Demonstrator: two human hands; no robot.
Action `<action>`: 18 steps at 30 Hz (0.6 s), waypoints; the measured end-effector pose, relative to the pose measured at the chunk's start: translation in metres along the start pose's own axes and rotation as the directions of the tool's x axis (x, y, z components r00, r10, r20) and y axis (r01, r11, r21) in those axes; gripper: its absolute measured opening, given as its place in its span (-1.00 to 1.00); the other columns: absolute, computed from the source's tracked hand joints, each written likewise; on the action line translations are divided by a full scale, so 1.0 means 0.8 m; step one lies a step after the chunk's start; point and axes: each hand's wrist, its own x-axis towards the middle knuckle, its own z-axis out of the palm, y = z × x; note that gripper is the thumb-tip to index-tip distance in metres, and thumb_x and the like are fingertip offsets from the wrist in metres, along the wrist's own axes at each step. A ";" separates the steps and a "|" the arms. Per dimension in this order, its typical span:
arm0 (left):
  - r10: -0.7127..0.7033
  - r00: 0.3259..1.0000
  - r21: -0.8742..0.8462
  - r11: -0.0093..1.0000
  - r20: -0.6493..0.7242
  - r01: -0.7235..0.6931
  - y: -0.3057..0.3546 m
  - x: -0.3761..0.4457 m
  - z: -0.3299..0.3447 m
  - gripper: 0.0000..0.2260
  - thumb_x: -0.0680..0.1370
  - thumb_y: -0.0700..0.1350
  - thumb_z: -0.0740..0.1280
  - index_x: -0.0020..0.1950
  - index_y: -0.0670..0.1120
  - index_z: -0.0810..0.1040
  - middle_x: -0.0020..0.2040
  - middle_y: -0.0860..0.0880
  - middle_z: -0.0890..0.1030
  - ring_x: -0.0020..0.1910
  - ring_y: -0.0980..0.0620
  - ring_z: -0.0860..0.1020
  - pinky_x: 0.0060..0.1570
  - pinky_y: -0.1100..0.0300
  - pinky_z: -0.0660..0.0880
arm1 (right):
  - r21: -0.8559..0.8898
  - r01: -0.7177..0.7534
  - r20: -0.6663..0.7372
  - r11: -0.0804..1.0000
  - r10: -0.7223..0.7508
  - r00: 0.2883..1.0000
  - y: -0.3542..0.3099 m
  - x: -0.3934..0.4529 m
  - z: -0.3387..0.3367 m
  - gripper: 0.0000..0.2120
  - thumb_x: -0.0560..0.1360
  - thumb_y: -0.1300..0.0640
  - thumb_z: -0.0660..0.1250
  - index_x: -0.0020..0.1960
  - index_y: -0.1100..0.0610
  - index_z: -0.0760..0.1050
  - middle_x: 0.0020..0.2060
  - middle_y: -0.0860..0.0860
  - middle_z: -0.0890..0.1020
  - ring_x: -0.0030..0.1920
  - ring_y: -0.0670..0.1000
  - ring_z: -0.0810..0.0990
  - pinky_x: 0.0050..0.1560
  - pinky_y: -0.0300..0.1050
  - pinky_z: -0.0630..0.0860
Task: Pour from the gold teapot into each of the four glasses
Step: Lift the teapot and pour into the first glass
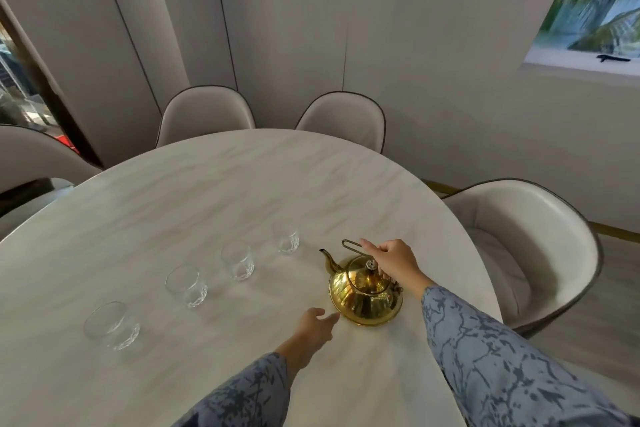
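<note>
While the right hand reaches over the shiny gold metal teapot, its fingers curl loosely around the raised thin wire handle, the forefinger stretched along the top of the loop; whether the grip is fully closed cannot be told. The left hand hovers just above the white marble-patterned oval table, open and holding nothing, its fingertips pointing at the base of the teapot and very near it, though contact is unclear. Both arms wear blue-grey sleeves with a dark marbled print. The teapot stands upright on the table near its right edge, lid on, curved spout pointing left toward the glasses. Four clear, empty faceted drinking glasses stand apart in a diagonal row to its left: the farthest glass near the spout, then the second glass, the third glass, and the nearest glass. Cream upholstered chairs with dark piping ring the table.
</note>
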 end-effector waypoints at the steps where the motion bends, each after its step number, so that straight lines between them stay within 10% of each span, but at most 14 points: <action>1: -0.001 1.000 0.003 1.000 -0.017 0.001 0.002 0.006 0.003 -0.50 0.60 0.04 0.27 0.47 -0.13 0.27 0.25 -0.16 0.57 0.24 -0.10 0.56 0.02 0.16 0.48 | -0.003 -0.001 0.013 1.000 0.001 1.000 0.000 0.004 -0.002 -0.47 0.48 -0.29 0.35 -0.44 0.10 0.42 -0.61 -0.07 0.52 -0.56 -0.13 0.46 -0.40 -0.22 0.43; 7: -0.001 1.000 -0.036 0.999 -0.028 0.000 0.008 0.017 0.017 -0.29 0.52 0.23 0.30 0.53 -0.13 0.21 -0.04 0.00 0.52 0.09 -0.05 0.55 -0.02 0.15 0.48 | 0.077 0.044 0.022 0.996 -0.046 0.999 0.004 0.012 0.000 -0.50 0.46 -0.16 0.46 -0.47 0.09 0.38 -0.64 -0.11 0.48 -0.48 -0.11 0.50 -0.30 -0.19 0.48; 18: 0.021 1.000 -0.521 0.854 0.007 -0.014 0.038 0.012 0.024 -0.17 0.37 0.34 0.39 0.52 0.06 0.15 0.51 -0.12 0.31 0.48 -0.20 0.31 0.31 -0.21 0.37 | 0.221 0.104 -0.016 0.970 -0.103 0.995 -0.058 0.007 0.006 -0.60 0.51 -0.05 0.44 -0.41 0.15 0.54 -0.55 -0.07 0.56 -0.45 -0.09 0.54 -0.27 -0.13 0.54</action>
